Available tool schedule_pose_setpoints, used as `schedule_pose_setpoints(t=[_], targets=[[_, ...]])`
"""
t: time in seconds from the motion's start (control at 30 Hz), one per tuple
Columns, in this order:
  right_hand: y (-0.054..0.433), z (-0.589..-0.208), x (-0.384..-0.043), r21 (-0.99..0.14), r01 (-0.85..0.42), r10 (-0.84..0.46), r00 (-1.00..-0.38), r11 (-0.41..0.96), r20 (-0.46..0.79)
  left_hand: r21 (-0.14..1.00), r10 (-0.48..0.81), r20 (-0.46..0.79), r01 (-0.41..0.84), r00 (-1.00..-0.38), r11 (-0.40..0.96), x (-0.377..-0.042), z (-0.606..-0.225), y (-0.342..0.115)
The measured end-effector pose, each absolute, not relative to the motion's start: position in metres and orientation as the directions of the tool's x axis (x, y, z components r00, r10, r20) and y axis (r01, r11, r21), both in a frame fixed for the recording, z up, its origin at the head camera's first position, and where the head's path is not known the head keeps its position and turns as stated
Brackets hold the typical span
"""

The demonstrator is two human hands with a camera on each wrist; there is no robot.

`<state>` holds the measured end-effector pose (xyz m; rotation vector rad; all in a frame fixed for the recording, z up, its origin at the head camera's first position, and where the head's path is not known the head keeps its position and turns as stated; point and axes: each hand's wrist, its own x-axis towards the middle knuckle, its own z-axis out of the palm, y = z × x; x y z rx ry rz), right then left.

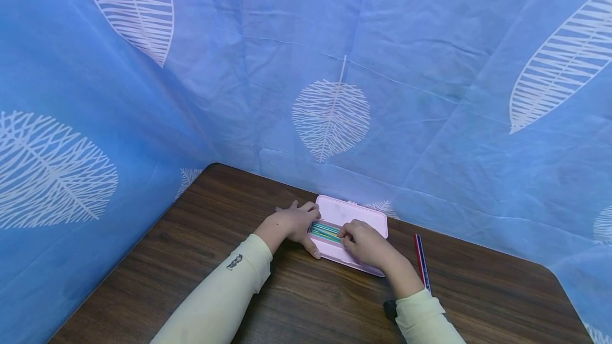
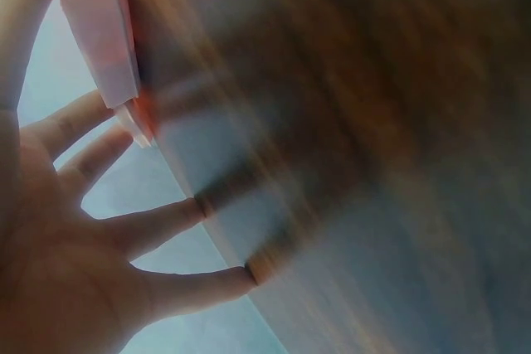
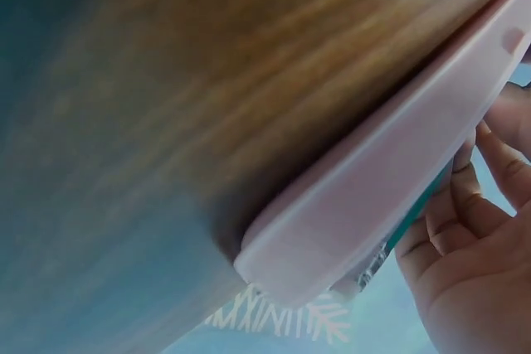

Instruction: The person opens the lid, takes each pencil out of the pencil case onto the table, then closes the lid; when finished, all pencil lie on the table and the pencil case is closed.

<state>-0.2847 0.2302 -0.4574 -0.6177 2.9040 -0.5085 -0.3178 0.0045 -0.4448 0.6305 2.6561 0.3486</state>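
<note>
A pink pencil case [image 1: 351,215] lies with its lid back on the table, several green and teal pencils [image 1: 325,231] inside. My left hand [image 1: 292,223] rests at the case's left end, fingers spread, thumb along its near side. In the left wrist view the fingers of the left hand [image 2: 75,238] spread below the end of the pink case [image 2: 104,31]. Over the case's right half, my right hand [image 1: 365,243] has curled fingers at the pencils. The right wrist view shows the right hand [image 3: 473,263] pinching a green pencil [image 3: 419,209] above the case's rim; its fingertips are partly hidden.
A red pencil [image 1: 419,254] and a dark blue one [image 1: 423,261] lie side by side on the brown wooden table [image 1: 296,301], right of the case by the right forearm. A blue curtain [image 1: 268,94] with white leaf prints hangs behind the table.
</note>
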Motion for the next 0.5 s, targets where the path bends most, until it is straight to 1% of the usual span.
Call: schedule_pose_setpoints(t=[0.13,0.27,0.5], targets=[[0.2302,-0.4583,-0.2854,-0.287,-0.431,-0.454,-0.891,0.855,-0.014,0.318,0.474,-0.311,0.38,-0.824,0.869,-0.318,-0.4447,0.0042],[0.2297,-0.4578,-0.2845,-0.258,-0.475,-0.488,-0.873,0.841,0.016,0.318,0.476,-0.308,0.382,-0.824,0.868,-0.3183,-0.4448,0.0042],[0.2279,-0.4574,-0.281,-0.194,-0.48,-0.488,-0.873,0.855,0.009,0.32,0.48,-0.304,0.387,-0.823,0.865,-0.3185,-0.4453,0.0043]])
